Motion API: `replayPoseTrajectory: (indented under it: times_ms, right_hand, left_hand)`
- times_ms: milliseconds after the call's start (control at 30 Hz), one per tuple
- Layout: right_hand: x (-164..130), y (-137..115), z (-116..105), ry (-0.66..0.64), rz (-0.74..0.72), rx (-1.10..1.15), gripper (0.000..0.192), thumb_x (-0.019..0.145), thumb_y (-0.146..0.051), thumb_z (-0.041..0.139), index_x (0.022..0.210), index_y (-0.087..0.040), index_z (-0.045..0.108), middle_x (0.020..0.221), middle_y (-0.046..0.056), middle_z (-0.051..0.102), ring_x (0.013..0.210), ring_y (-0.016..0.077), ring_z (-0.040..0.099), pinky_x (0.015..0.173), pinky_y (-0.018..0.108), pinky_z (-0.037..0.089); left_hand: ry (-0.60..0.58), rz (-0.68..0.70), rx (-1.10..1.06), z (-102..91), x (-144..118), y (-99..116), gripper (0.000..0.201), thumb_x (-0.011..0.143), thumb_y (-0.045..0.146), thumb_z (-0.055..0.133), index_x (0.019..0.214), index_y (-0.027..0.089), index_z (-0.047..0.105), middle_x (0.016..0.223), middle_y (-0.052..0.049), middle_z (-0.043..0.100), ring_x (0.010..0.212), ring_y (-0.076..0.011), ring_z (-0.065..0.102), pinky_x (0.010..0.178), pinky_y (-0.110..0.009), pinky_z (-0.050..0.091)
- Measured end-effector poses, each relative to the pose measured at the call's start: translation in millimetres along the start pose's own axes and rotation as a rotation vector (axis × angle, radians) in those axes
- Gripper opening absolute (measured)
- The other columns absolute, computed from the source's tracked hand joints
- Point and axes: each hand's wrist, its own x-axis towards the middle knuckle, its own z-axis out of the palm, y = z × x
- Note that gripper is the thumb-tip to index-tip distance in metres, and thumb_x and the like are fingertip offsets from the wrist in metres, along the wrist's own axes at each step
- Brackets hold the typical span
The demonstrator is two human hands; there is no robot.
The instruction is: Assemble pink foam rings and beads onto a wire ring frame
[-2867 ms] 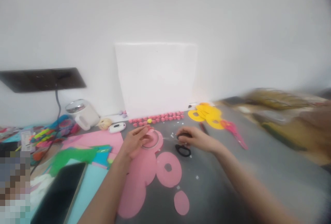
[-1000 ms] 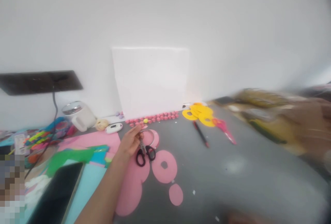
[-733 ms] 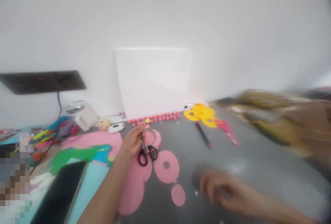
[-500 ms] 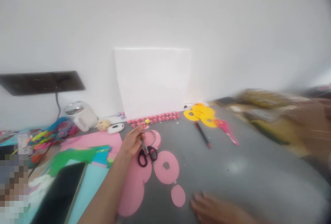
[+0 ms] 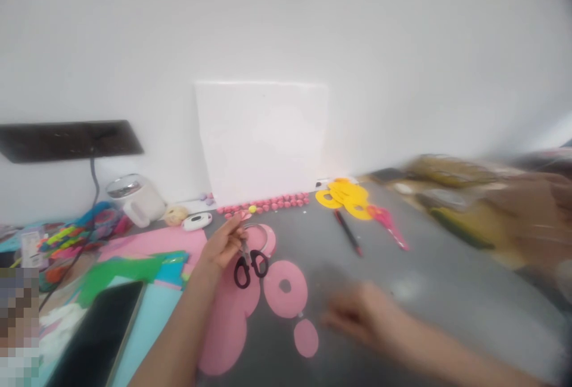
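My left hand [image 5: 223, 242] is closed around the blade end of the black-handled scissors [image 5: 251, 266], whose finger loops point toward me. A small bit of pink [image 5: 245, 215] shows just past its fingertips. Below lies a pink sheet with rounded edges [image 5: 223, 333]. Beside it are a pink disc with a centre hole [image 5: 286, 305] and a small pink oval [image 5: 306, 339]. A clear ring on pink paper [image 5: 267, 241] lies right of the left fingers. My right hand [image 5: 366, 315], smeared by motion, is over the grey table to the right of the disc.
A white board [image 5: 263, 142] leans on the wall behind a row of small pink pieces [image 5: 281, 202]. Yellow rings [image 5: 348, 193], a dark pencil [image 5: 347, 233] and a pink-handled tool [image 5: 388, 226] lie right. A phone [image 5: 96, 333] and coloured sheets [image 5: 120, 274] lie left.
My right hand has moved up and further into view from the bottom edge. My left hand and the scissors have shifted slightly left. The view has also shifted a little.
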Motion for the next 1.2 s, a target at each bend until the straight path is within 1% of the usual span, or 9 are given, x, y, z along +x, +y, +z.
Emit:
replayPoseTrajectory:
  times_ms: [133, 267, 333, 500, 667, 767, 867, 1033, 1200]
  right_hand:
    - [96.1, -13.8, -26.7, 0.189, 0.072, 0.256, 0.02, 0.084, -0.034, 0.052, 0.087, -0.016, 0.062, 0.082, 0.005, 0.067, 0.071, 0.0156, 0.063, 0.065, 0.028, 0.051]
    - [139.3, -23.0, -3.4, 0.061, 0.123, 0.482, 0.047, 0.076, -0.032, 0.061, 0.119, -0.014, 0.049, 0.098, 0.011, 0.067, 0.074, 0.0165, 0.065, 0.062, 0.027, 0.052]
    - [146.6, -23.6, 6.3, 0.016, 0.107, 0.502, 0.042, 0.073, -0.024, 0.061, 0.112, -0.012, 0.054, 0.09, 0.01, 0.069, 0.068, 0.0157, 0.064, 0.059, 0.026, 0.051]
    - [137.5, -1.9, -18.8, -0.016, 0.166, 0.449, 0.025, 0.068, -0.011, 0.05, 0.088, -0.012, 0.064, 0.072, 0.004, 0.068, 0.061, 0.0136, 0.062, 0.057, 0.023, 0.048]
    - [111.1, 42.8, -62.3, 0.084, 0.278, 0.107, 0.023, 0.07, -0.01, 0.044, 0.081, -0.014, 0.064, 0.063, 0.002, 0.063, 0.058, 0.0135, 0.058, 0.055, 0.023, 0.043]
    - [97.8, 49.6, -61.4, 0.253, 0.339, -0.266, 0.022, 0.072, -0.009, 0.047, 0.078, -0.017, 0.066, 0.072, 0.005, 0.065, 0.069, 0.018, 0.06, 0.061, 0.027, 0.043]
    - [82.7, 34.0, -39.6, 0.404, 0.167, -0.361, 0.016, 0.078, -0.015, 0.049, 0.076, -0.02, 0.064, 0.086, 0.007, 0.063, 0.082, 0.0218, 0.058, 0.066, 0.03, 0.044]
    - [54.1, 4.6, 6.8, -0.11, 0.015, -0.003, 0.015, 0.067, -0.021, 0.069, 0.08, -0.019, 0.063, 0.085, 0.001, 0.06, 0.061, 0.0101, 0.054, 0.054, 0.019, 0.04]
    - [41.4, 3.0, 22.2, -0.123, -0.016, -0.094, 0.014, 0.067, -0.016, 0.067, 0.08, -0.02, 0.063, 0.093, 0.002, 0.059, 0.077, 0.0125, 0.056, 0.066, 0.02, 0.04]
  left_hand:
    - [-0.034, -0.042, -0.076, -0.9, -0.5, 0.3, 0.016, 0.068, 0.014, 0.072, 0.063, 0.013, 0.057, 0.046, 0.007, 0.045, 0.04, -0.0033, 0.043, 0.044, -0.017, 0.041]
    - [-0.022, 0.035, -0.128, 2.3, -1.0, -0.6, 0.012, 0.07, 0.014, 0.07, 0.067, 0.013, 0.058, 0.049, 0.006, 0.049, 0.041, -0.0034, 0.044, 0.046, -0.018, 0.043]
    - [-0.022, 0.091, -0.143, 3.6, -1.7, -0.3, 0.01, 0.071, 0.014, 0.069, 0.069, 0.012, 0.06, 0.051, 0.005, 0.052, 0.043, -0.004, 0.046, 0.05, -0.019, 0.045]
    - [-0.053, 0.111, -0.101, 5.1, -7.7, 2.2, 0.006, 0.071, 0.015, 0.069, 0.074, 0.014, 0.064, 0.066, 0.002, 0.064, 0.055, -0.0089, 0.059, 0.073, -0.033, 0.051]
    - [-0.108, 0.18, 0.077, 9.9, -13.5, 0.7, 0.021, 0.063, 0.023, 0.077, 0.079, 0.013, 0.069, 0.081, -0.004, 0.069, 0.069, -0.0166, 0.065, 0.084, -0.041, 0.047]
    - [-0.106, 0.191, 0.122, 12.6, -14.2, -1.4, 0.025, 0.058, 0.024, 0.079, 0.078, 0.011, 0.07, 0.08, -0.006, 0.07, 0.072, -0.0202, 0.066, 0.084, -0.042, 0.047]
    - [-0.098, 0.209, 0.144, 11.8, -13.3, -1.8, 0.024, 0.06, 0.023, 0.078, 0.08, 0.013, 0.071, 0.081, -0.007, 0.07, 0.073, -0.0205, 0.066, 0.084, -0.041, 0.047]
    - [-0.096, 0.215, 0.164, 8.3, -10.2, -2.5, 0.021, 0.061, 0.024, 0.077, 0.078, 0.014, 0.07, 0.081, -0.005, 0.07, 0.072, -0.0188, 0.066, 0.084, -0.04, 0.046]
    - [-0.108, 0.215, 0.179, 7.9, -8.1, -4.8, 0.022, 0.06, 0.024, 0.077, 0.078, 0.014, 0.07, 0.08, -0.006, 0.07, 0.071, -0.0188, 0.066, 0.083, -0.04, 0.046]
